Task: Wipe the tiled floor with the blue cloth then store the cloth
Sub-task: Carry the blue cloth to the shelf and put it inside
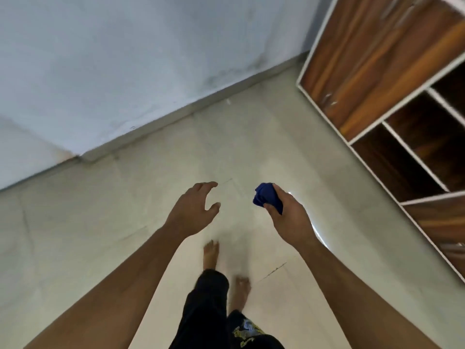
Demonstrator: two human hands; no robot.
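The blue cloth [265,196] is bunched into a small wad, and my right hand [289,215] grips it in the air well above the floor. My left hand [195,210] hovers beside it at the same height, fingers spread and loosely curved, holding nothing. A gap separates the two hands. Below them lies the pale tiled floor [151,187], seen from standing height. My bare feet [211,255] stand on the tiles under my arms.
A wooden cabinet [372,71] with white edging stands at the right, its open dark shelf compartments [415,147] facing the floor. A light blue wall [125,59] with a skirting strip runs along the far side. A thin crack marks a tile near my right foot.
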